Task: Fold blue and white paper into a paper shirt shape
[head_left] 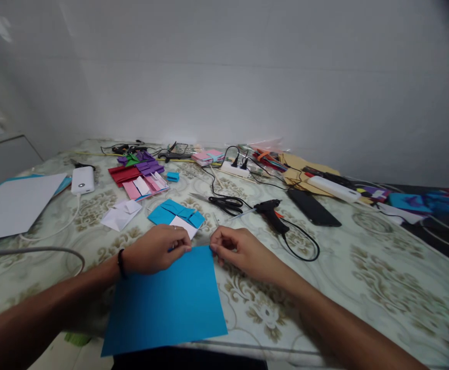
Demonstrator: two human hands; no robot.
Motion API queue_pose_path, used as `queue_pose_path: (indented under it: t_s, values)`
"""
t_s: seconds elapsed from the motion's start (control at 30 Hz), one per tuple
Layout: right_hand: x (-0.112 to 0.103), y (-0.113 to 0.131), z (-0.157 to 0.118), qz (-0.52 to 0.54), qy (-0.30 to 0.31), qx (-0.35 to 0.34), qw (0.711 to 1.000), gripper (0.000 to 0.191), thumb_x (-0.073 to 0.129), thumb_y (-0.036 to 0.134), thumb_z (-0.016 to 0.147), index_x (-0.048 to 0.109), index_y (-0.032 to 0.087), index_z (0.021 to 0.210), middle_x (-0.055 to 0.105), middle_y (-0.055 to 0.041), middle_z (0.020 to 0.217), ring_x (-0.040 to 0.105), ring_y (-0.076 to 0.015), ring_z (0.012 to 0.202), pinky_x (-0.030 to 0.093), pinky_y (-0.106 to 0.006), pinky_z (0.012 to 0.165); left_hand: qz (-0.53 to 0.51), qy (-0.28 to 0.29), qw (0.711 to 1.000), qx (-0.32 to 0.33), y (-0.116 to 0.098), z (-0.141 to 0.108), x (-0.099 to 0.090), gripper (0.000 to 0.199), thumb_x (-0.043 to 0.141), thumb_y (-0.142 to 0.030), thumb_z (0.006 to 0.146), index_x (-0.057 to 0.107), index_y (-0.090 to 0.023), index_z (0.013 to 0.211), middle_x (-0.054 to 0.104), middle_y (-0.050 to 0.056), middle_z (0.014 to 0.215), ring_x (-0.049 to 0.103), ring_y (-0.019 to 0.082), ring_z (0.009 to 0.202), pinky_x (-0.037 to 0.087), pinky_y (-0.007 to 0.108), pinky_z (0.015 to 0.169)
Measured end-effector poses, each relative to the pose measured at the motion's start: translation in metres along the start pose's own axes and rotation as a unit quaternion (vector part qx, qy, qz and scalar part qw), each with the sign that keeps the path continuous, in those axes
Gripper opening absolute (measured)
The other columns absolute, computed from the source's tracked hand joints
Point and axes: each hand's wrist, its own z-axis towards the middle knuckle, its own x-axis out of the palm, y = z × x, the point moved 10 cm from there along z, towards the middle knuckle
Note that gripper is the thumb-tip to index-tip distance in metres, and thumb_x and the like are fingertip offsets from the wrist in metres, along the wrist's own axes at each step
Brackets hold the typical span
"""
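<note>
A blue sheet of paper [170, 308] lies at the table's front edge, its near side reaching past the edge. My left hand [158, 249], with a black band at the wrist, is closed in a pinch at the sheet's far edge. At the far right corner, my right hand [240, 252] pinches the paper between thumb and fingers. Just beyond both hands sits a folded blue and white paper piece [176, 213]. A folded white paper [120, 215] is to its left.
Black scissors [226, 204], a black glue gun [270, 213] with its cord and a black phone [313, 207] lie to the right. Leftward are a white power bank [82, 180] and stacked sheets [16, 205]. Folded coloured papers [139, 172] and a power strip [235, 169] sit farther back.
</note>
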Motion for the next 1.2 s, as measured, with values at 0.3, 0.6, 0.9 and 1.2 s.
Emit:
queue_pose_path:
  t_s: [0.3,0.6,0.9,1.2]
  values:
    - [0.007,0.006,-0.001,0.009,0.010,-0.009,1.000,0.016,0.061,0.034,0.096,0.062,0.020,0.088,0.067,0.0006,0.073,0.061,-0.0150,0.064,0.044,-0.026,0.061,-0.022,-0.001,1.000,-0.004,-0.005,0.000,0.001,0.014,0.058,-0.024,0.098,0.069,-0.020,0.090,0.072,0.002,0.080,0.065,0.016,0.072,0.044,0.027,0.070]
    - [0.017,0.012,-0.001,-0.007,0.013,-0.032,0.999,0.009,0.062,0.026,0.092,0.065,0.020,0.085,0.069,-0.0006,0.076,0.058,-0.0151,0.067,0.043,-0.026,0.062,-0.036,-0.006,0.999,0.031,-0.018,-0.001,0.006,0.012,0.060,-0.021,0.097,0.068,-0.018,0.089,0.070,0.002,0.080,0.063,0.015,0.072,0.043,0.025,0.069]
    - [0.014,0.018,-0.001,-0.009,0.015,-0.046,0.999,0.007,0.059,0.018,0.085,0.064,0.020,0.081,0.064,0.0009,0.075,0.055,-0.0147,0.069,0.043,-0.026,0.065,-0.027,0.009,0.999,0.024,-0.014,-0.001,0.011,0.011,0.060,-0.021,0.097,0.068,-0.018,0.091,0.069,0.001,0.079,0.062,0.016,0.072,0.042,0.026,0.069]
    - [0.005,0.011,-0.001,-0.036,0.002,-0.035,0.999,0.007,0.059,0.018,0.084,0.064,0.020,0.081,0.066,0.0011,0.075,0.057,-0.0146,0.068,0.043,-0.026,0.065,-0.043,0.030,0.999,0.007,-0.007,0.001,0.012,0.013,0.058,-0.021,0.097,0.068,-0.018,0.089,0.068,0.001,0.075,0.060,0.015,0.068,0.039,0.024,0.066]
